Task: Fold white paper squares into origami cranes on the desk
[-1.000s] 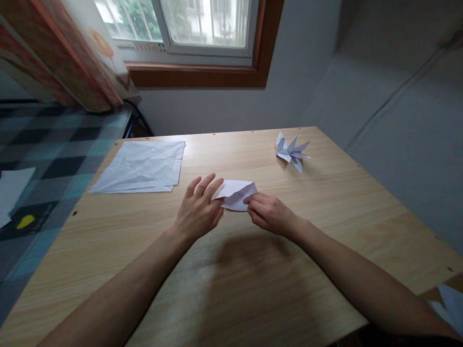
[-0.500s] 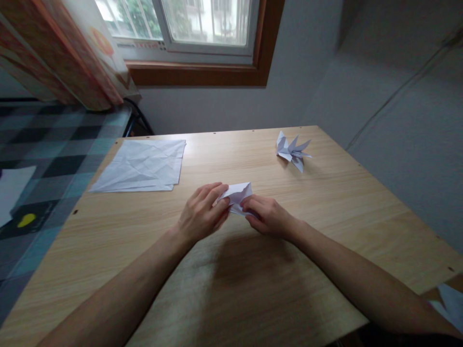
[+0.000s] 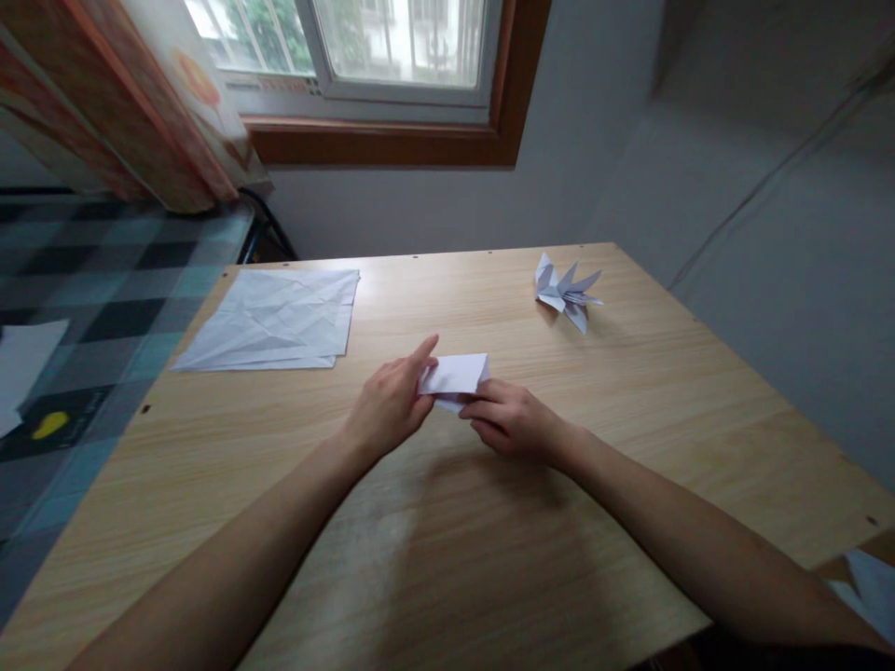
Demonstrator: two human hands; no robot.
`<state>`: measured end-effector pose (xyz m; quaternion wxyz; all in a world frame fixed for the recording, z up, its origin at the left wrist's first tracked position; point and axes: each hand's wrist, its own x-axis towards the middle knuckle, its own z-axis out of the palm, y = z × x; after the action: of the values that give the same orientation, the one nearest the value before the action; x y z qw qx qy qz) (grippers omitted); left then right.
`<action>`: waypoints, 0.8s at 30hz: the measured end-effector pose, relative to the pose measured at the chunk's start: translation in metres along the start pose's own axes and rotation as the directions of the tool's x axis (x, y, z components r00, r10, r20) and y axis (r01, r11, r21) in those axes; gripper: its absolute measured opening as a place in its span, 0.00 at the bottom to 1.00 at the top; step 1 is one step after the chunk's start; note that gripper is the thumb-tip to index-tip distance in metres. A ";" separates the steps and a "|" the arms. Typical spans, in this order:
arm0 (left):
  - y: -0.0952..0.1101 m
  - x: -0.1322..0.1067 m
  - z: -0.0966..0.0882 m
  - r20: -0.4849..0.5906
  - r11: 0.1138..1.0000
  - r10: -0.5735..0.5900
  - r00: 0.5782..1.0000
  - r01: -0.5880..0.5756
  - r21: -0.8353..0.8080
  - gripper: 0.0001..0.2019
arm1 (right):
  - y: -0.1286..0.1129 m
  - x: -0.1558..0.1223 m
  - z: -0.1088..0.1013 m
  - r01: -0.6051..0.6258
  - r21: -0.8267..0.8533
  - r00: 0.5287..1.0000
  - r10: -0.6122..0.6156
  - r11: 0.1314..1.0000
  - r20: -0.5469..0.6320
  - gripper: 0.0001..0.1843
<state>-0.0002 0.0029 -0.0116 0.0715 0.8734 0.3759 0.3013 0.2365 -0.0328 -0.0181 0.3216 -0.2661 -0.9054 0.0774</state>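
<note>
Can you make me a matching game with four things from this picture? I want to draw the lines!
Things:
1. Folded paper
2. Spiky paper shape
3. Creased sheets
4. Curtain

Places and states:
A. Lying flat, at the back left of the table
B. Hanging beside the window
C. Between the left hand and right hand
D. Pointing its tips outward, at the back right

Right pairs: 1-C, 2-D, 3-A, 4-B

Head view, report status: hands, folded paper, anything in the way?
Left hand gripping folded white paper at left. Right hand touching its right side. Paper's layers parted. Creased sheets, origami model not in the way.
</note>
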 end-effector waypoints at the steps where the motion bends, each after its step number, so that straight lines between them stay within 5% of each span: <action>1: 0.000 0.001 0.000 0.004 1.000 -0.019 1.000 0.019 -0.010 0.34 | 0.000 0.000 0.001 0.017 -0.013 1.000 -0.017 1.000 -0.005 0.10; 5: 0.003 0.004 -0.002 0.011 0.999 -0.044 0.999 0.044 -0.016 0.09 | -0.001 0.001 0.000 0.010 -0.026 0.999 -0.009 1.000 0.036 0.11; 19: 0.004 0.008 -0.008 -0.032 0.996 -0.084 0.996 0.083 -0.012 0.15 | -0.010 0.002 -0.001 0.046 -0.022 0.988 -0.043 0.999 0.145 0.18; 24: 0.003 0.009 -0.009 0.027 0.998 -0.062 0.998 0.062 0.008 0.16 | 0.000 -0.003 -0.006 0.103 -0.026 0.992 -0.101 0.994 0.075 0.20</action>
<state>0.0012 0.0060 0.0015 0.0829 0.8655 0.4029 0.2859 0.2422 -0.0341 -0.0151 0.2874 -0.2213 -0.9301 0.0574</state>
